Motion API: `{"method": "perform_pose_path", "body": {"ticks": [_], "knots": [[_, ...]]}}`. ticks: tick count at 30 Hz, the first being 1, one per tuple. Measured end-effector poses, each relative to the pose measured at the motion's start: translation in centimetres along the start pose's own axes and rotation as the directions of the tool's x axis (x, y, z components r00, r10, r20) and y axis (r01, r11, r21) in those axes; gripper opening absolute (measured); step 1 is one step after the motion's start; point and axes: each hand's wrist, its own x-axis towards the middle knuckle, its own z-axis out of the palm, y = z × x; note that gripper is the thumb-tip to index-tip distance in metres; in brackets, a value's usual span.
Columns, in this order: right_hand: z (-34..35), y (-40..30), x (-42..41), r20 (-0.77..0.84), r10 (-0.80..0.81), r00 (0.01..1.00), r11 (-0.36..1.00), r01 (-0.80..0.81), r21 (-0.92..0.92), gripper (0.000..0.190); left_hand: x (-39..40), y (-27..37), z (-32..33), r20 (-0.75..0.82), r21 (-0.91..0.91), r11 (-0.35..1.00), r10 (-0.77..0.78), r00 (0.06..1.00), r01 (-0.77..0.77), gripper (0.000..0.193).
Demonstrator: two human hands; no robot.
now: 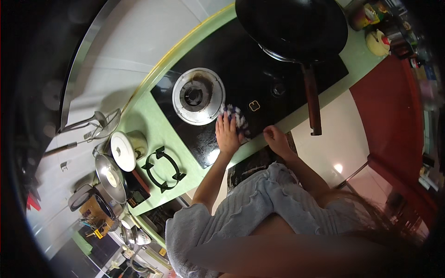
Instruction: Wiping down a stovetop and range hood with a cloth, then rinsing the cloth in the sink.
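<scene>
My left hand (227, 135) lies with its fingers extended over a white and purple cleaning cloth (240, 118), pressing it onto the black glass gas hob (240, 80). Just beyond the fingertips is the round metal burner (199, 96) on the hob's left, its pan support off. Near the front edge of the counter, my right hand (276, 139) is curled with nothing visible in it. A dark wok (295, 27) with a wooden handle sits over the other burner, the handle reaching past the counter edge.
A black pan support (164, 170) lies on the green counter (156, 139) to the left. Beside it stand a white-lidded pot (123, 151) and a metal pan lid (110, 177). Ladles and a strainer (107, 125) hang at the wall. A yellow pot (377, 43) stands at the far right.
</scene>
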Motion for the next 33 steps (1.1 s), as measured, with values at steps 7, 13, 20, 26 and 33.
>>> {"method": "perform_pose_path", "body": {"ticks": [7, 13, 20, 26, 33], "knots": [[-4.0, 3.6, -1.4, -0.119, 0.136, 0.984, 0.987, -0.145, -0.071, 0.017, 10.5, 0.5, -1.0, 0.058, 0.026, 0.991, 0.131, 0.99, -0.132, 0.067], [-4.9, 7.4, -1.4, -0.174, 0.194, 0.965, 0.978, -0.204, -0.039, 0.014, 20.7, 3.9, -0.6, -0.117, 0.0, 0.987, 0.158, 0.98, -0.159, 0.077], [-4.5, 14.9, -1.5, -0.3, 0.208, 0.931, 0.79, 0.021, 0.612, 0.007, 30.6, 3.8, 0.7, -0.138, 0.125, 0.982, 0.159, 0.977, -0.142, 0.078], [-4.5, 15.5, -2.3, -0.242, 0.28, 0.929, 0.898, -0.164, 0.408, 0.009, 37.7, 1.2, 1.7, -0.296, -0.606, 0.769, 0.022, 0.955, -0.206, 0.07], [-7.7, 9.5, -1.2, -0.154, 0.44, 0.885, 0.889, -0.405, 0.211, 0.013, 37.3, -1.3, -0.2, -0.227, -0.009, 0.98, 0.192, 0.955, -0.199, 0.074]]}}
